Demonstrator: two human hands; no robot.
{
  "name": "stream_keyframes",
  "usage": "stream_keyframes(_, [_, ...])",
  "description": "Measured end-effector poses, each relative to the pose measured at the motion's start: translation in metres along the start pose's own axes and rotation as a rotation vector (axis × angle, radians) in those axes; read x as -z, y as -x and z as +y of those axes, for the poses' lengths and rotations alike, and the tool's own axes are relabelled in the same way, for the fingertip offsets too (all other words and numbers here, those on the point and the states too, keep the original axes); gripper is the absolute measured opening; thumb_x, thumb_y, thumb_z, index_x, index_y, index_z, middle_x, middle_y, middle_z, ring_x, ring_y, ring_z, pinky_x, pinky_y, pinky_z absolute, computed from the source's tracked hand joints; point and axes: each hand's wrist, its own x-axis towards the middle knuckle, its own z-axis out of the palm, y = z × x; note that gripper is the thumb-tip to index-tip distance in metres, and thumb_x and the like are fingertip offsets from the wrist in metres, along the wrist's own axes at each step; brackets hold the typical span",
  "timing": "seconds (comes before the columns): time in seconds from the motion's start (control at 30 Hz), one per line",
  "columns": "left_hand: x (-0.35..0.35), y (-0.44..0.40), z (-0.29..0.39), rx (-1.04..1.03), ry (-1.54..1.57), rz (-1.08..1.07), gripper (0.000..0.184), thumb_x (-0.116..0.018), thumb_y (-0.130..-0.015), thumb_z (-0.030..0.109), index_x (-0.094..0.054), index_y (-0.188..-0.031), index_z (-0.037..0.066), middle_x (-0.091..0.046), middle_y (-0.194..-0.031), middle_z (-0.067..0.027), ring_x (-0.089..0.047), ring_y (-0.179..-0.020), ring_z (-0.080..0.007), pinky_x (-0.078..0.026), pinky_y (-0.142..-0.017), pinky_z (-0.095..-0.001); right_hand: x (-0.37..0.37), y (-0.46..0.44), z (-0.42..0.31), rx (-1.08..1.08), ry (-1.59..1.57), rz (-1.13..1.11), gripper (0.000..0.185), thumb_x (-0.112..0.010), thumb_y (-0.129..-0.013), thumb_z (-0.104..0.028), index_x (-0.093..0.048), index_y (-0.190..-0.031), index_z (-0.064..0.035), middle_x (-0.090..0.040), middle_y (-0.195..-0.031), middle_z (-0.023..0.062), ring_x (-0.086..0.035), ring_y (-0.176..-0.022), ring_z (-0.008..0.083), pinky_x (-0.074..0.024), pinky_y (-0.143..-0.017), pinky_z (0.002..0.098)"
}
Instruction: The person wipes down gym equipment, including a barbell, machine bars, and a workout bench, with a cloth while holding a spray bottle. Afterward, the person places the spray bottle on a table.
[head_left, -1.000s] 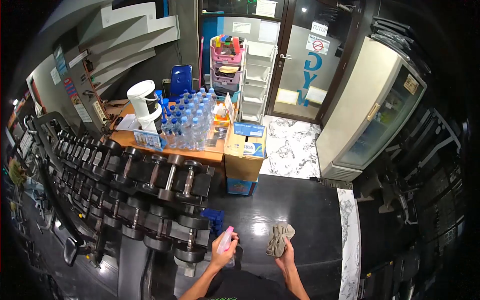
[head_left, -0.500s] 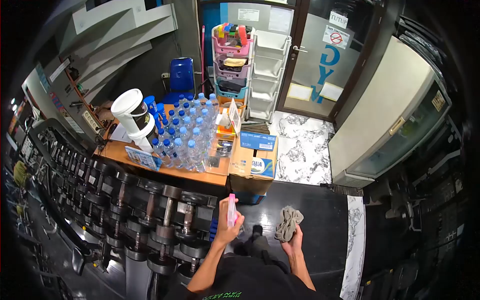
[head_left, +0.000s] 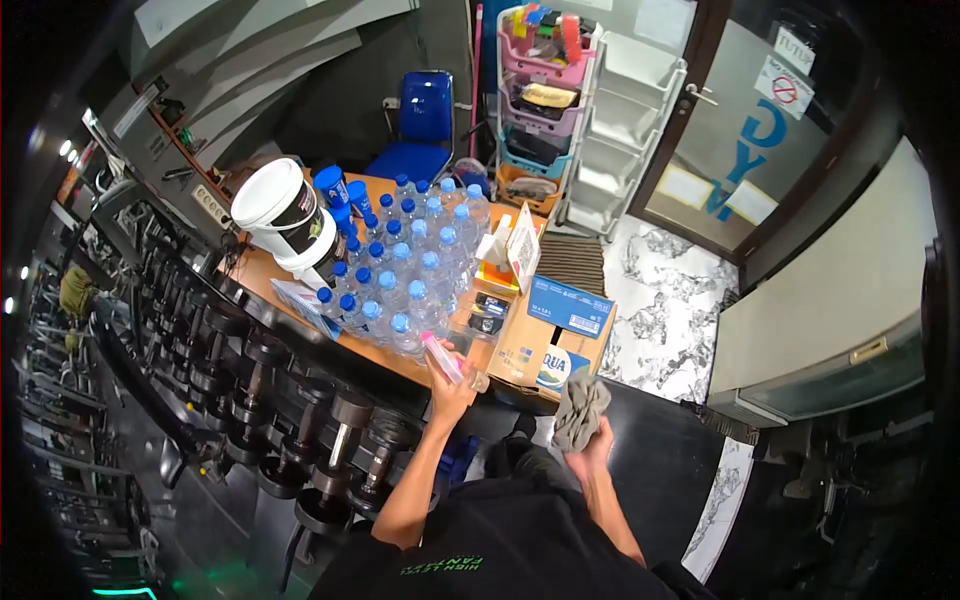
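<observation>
My left hand (head_left: 453,392) is closed around a slim clear bottle with a pink top (head_left: 443,358), held tilted near the front edge of the wooden table (head_left: 378,358). A crumpled grey cloth (head_left: 580,413) is gripped in my right hand (head_left: 593,455), in front of the cardboard box (head_left: 516,340). Many water bottles (head_left: 415,262) with blue caps stand grouped on the table, just beyond my left hand. Beside them is a white tub (head_left: 285,212) with a dark label.
Racked dumbbells (head_left: 325,480) line the floor at left. Behind the table are a blue chair (head_left: 425,120) and stacked baskets (head_left: 540,95). A glass door (head_left: 750,130) stands at the back, with a white-sided fridge (head_left: 830,290) at right. A striped mat (head_left: 574,262) lies beyond the box.
The view has moved closer to the table and turned left. Both hands have come nearer to the table and box, still holding the pink-topped bottle and the cloth.
</observation>
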Motion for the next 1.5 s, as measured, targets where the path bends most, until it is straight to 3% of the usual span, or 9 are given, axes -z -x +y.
stream_keyframes(0.27, [-0.023, -0.037, -0.069, 0.000, -0.221, 0.128, 0.058, -0.065, -0.083, -0.002, -0.029, -0.128, 0.000, -0.042, -0.110, -0.0115, -0.049, -0.095, -0.0205, -0.041, -0.090, -0.0358, -0.030, -0.091, -0.051, -0.066, 0.104, -0.037, 0.047, -0.040, -0.086, -0.029, -0.053, -0.122, -0.0016, -0.060, -0.116, 0.0116, -0.058, -0.102, 0.0262, -0.0465, -0.088, 0.0393])
stream_keyframes(0.33, [-0.022, -0.035, -0.081, 0.060, -0.335, 0.045, 0.054, -0.063, -0.087, 0.002, -0.027, -0.128, 0.000, -0.040, -0.112, -0.0116, -0.050, -0.097, -0.0206, -0.040, -0.092, -0.0368, -0.036, -0.104, -0.060, -0.080, 0.126, -0.023, 0.048, -0.040, -0.086, -0.028, -0.053, -0.123, -0.0013, -0.059, -0.117, 0.0119, -0.057, -0.104, 0.0263, -0.0455, -0.090, 0.0392])
stream_keyframes(0.77, [-0.025, -0.027, -0.121, 0.106, -0.356, 0.161, 0.058, -0.067, -0.081, -0.002, -0.031, -0.126, -0.002, -0.044, -0.114, -0.0170, -0.050, -0.106, -0.0276, -0.041, -0.092, -0.0397, -0.038, -0.132, -0.074, -0.056, 0.182, -0.007, 0.044, -0.045, -0.086, -0.026, -0.054, -0.121, -0.0013, -0.061, -0.116, 0.0106, -0.057, -0.104, 0.0252, -0.0454, -0.090, 0.0383])
stream_keyframes(1.17, [-0.012, -0.010, -0.114, 0.065, -0.513, 0.128, 0.077, -0.066, -0.084, 0.003, -0.020, -0.145, -0.001, -0.035, -0.135, -0.0224, -0.039, -0.127, -0.0318, -0.036, -0.103, -0.0401, -0.031, -0.114, -0.070, -0.006, 0.209, -0.024, 0.043, -0.046, -0.088, -0.028, -0.053, -0.122, -0.0030, -0.061, -0.117, 0.0090, -0.057, -0.106, 0.0237, -0.0442, -0.092, 0.0377])
stream_keyframes(1.23, [-0.015, -0.004, -0.093, 0.067, -0.446, 0.153, 0.075, -0.066, -0.086, 0.015, -0.022, -0.144, -0.003, -0.027, -0.143, -0.0297, -0.028, -0.134, -0.0437, -0.026, -0.110, -0.0463, -0.029, -0.103, -0.067, 0.005, 0.213, -0.040, 0.043, -0.047, -0.089, -0.028, -0.053, -0.123, -0.0033, -0.061, -0.118, 0.0085, -0.057, -0.107, 0.0232, -0.0438, -0.093, 0.0375])
stream_keyframes(1.37, [-0.019, 0.030, -0.056, 0.027, -0.644, 0.102, 0.067, -0.063, -0.087, 0.013, -0.028, -0.142, -0.003, -0.028, -0.143, -0.0269, -0.026, -0.135, -0.0436, -0.025, -0.111, -0.0468, -0.020, -0.077, -0.057, 0.107, 0.283, -0.018, 0.042, -0.048, -0.092, -0.031, -0.052, -0.125, -0.0046, -0.060, -0.121, 0.0070, -0.056, -0.111, 0.0216, -0.0430, -0.095, 0.0374])
stream_keyframes(1.4, [-0.022, 0.042, -0.048, 0.016, -0.636, 0.094, 0.067, -0.063, -0.087, 0.013, -0.028, -0.142, -0.003, -0.028, -0.143, -0.0269, -0.026, -0.135, -0.0436, -0.025, -0.111, -0.0468, -0.014, -0.071, -0.055, 0.142, 0.290, -0.008, 0.042, -0.048, -0.093, -0.032, -0.051, -0.126, -0.0051, -0.059, -0.122, 0.0066, -0.056, -0.111, 0.0211, -0.0430, -0.095, 0.0375])
stream_keyframes(1.47, [-0.025, 0.069, -0.031, 0.119, -0.620, 0.016, 0.056, -0.062, -0.087, 0.011, -0.039, -0.136, -0.002, -0.041, -0.136, -0.0238, -0.040, -0.128, -0.0383, -0.034, -0.105, -0.0434, -0.003, -0.056, -0.054, 0.121, 0.279, -0.033, 0.040, -0.048, -0.094, -0.028, -0.050, -0.127, -0.0053, -0.058, -0.123, 0.0062, -0.055, -0.113, 0.0207, -0.0435, -0.095, 0.0375])
stream_keyframes(1.5, [-0.029, 0.081, -0.023, 0.194, -0.441, -0.072, 0.051, -0.063, -0.086, 0.010, -0.044, -0.133, -0.001, -0.048, -0.129, -0.0217, -0.048, -0.120, -0.0346, -0.039, -0.100, -0.0409, -0.002, -0.045, -0.052, 0.152, 0.303, -0.021, 0.040, -0.049, -0.094, -0.024, -0.047, -0.129, -0.0056, -0.056, -0.125, 0.0069, -0.054, -0.115, 0.0218, -0.0426, -0.097, 0.0385])
